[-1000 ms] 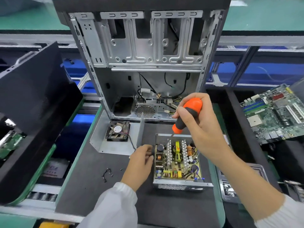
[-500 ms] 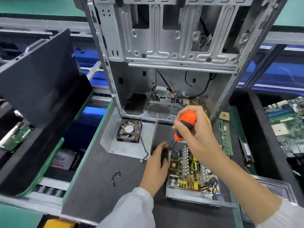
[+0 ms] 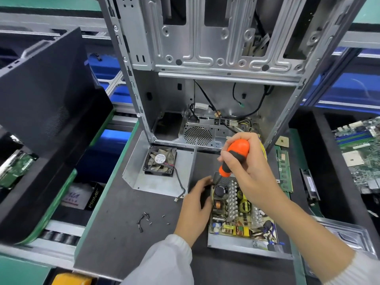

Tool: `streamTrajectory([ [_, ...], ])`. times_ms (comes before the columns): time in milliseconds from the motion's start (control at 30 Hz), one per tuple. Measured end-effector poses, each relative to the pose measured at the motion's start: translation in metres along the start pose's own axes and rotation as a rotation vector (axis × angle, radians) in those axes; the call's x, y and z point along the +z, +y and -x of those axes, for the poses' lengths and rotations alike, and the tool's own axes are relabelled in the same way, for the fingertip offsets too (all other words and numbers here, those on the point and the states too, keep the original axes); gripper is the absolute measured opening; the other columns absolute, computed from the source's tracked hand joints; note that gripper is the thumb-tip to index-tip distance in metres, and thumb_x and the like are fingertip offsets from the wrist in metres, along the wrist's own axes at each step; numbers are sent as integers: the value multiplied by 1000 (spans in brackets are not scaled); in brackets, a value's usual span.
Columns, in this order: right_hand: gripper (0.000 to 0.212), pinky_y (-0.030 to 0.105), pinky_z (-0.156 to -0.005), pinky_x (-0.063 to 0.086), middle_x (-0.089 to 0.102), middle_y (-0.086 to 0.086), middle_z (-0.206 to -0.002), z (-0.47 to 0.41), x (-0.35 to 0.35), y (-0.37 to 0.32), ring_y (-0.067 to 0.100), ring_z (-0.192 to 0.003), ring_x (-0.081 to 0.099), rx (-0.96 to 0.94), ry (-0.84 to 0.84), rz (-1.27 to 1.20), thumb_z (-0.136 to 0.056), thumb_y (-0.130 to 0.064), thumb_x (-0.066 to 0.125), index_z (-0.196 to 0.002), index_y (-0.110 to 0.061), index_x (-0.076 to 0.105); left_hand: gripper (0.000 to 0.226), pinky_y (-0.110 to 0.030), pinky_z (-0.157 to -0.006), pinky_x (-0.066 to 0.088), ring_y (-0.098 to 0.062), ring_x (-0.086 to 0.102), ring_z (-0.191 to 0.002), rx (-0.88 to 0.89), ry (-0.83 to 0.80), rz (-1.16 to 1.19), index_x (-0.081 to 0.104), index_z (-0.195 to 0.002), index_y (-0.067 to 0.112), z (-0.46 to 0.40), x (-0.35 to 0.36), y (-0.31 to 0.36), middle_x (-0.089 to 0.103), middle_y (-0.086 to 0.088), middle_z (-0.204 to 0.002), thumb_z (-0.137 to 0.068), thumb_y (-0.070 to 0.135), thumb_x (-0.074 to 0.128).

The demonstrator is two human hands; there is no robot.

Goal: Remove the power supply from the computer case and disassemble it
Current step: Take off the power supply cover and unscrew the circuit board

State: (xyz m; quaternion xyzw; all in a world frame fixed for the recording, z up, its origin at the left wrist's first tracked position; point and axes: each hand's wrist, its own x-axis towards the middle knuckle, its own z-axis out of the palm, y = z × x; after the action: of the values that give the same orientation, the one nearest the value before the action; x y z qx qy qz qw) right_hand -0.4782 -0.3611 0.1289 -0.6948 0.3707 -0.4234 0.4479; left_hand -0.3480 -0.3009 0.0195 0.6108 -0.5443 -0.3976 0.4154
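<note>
The opened power supply (image 3: 238, 219) lies on the dark mat, its circuit board with coils and heat sinks exposed. My right hand (image 3: 246, 167) grips an orange and black screwdriver (image 3: 234, 157), tip down at the supply's far left corner. My left hand (image 3: 195, 206) rests against the supply's left wall, fingers curled on it. The supply's removed metal cover (image 3: 162, 182) with a black fan (image 3: 160, 161) lies to the left. The bare silver computer case (image 3: 205, 68) stands upright behind.
Several loose black screws (image 3: 146, 220) lie on the mat (image 3: 123, 233) left of my left hand. A black side panel (image 3: 41, 120) leans at the left. Memory sticks (image 3: 284, 169) and a motherboard (image 3: 359, 153) lie at the right. A clear tray (image 3: 345, 237) sits near right.
The view has moved closer and down. My right hand with the screwdriver has stayed at the supply's far left corner; my left hand has kept to the supply's left side.
</note>
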Motion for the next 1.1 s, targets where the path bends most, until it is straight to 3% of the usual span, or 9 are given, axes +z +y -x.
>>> streamTrajectory([
  [233,18,48,-70,54,55,-15,-97,-1,3,-8,26,-88,61,-10,-16,19,-93,-37,52,-106,-34,40,53,-13,-109,31,4,46,-129,7,-79,-42,46,-141,18,3,-9,-2,56,10,-137,-95,-8,44],
  [400,16,27,-74,54,56,1,-93,-1,-5,-21,17,-81,61,-103,28,-77,-96,-18,53,-108,-20,44,53,-19,-108,39,3,51,-125,-5,-185,30,50,-129,33,13,-24,-3,59,10,-131,-95,-8,45],
  [533,15,34,-72,55,58,6,-84,4,-6,-23,23,-77,60,-32,-68,-134,-96,-18,51,-107,-13,43,41,-26,-102,48,-3,62,-113,-12,-202,43,61,-120,23,15,-33,0,67,5,-118,-94,-7,51],
  [667,18,34,-68,56,57,3,-88,17,-1,-21,22,-79,62,44,-156,-147,-93,-30,55,-106,-23,46,27,-29,-95,52,-6,66,-102,-17,-222,-25,70,-111,11,16,-40,1,70,2,-106,-93,-4,58],
  [900,23,42,-62,57,58,3,-87,32,-1,-31,22,-78,61,28,-176,-227,-91,-39,58,-105,-24,47,22,-35,-83,55,-12,66,-85,-46,-256,-28,73,-93,16,24,-44,-3,70,4,-92,-86,-4,66],
  [1100,17,36,-68,55,57,-7,-89,38,5,-26,19,-78,60,50,-237,-146,-90,-31,55,-104,-28,45,23,-41,-83,57,-20,68,-83,-83,-263,22,72,-89,15,26,-41,-6,70,-4,-91,-84,-7,68],
])
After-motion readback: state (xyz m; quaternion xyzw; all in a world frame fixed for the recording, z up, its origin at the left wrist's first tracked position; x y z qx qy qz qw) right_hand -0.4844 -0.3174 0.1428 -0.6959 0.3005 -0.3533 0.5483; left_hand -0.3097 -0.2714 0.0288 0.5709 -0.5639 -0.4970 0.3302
